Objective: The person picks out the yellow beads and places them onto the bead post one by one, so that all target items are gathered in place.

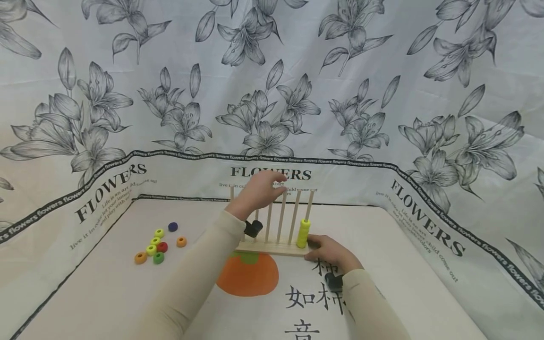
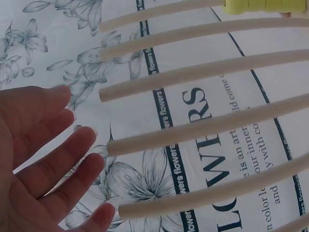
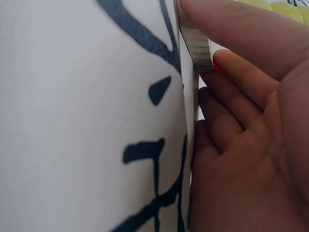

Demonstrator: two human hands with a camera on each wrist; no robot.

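Observation:
A wooden peg rack (image 1: 272,247) with several upright pegs stands on the table. Its rightmost peg carries a stack of yellow beads (image 1: 303,233), also at the top of the left wrist view. My left hand (image 1: 260,191) is raised by the tops of the pegs, fingers loosely bent. Nothing is between those fingers (image 2: 79,140) in the left wrist view; the peg tips lie just past them. With the right hand (image 1: 333,250) I hold the right end of the rack's base. In the right wrist view, thumb and fingers (image 3: 239,89) lie on either side of the base's end (image 3: 195,46).
Loose beads lie on the left of the table: a blue one (image 1: 173,227), a red one (image 1: 162,247), a green one (image 1: 158,258), several yellow and orange ones. The cloth (image 1: 246,276) shows a printed orange fruit and black characters. A flower-printed curtain (image 1: 272,118) hangs behind.

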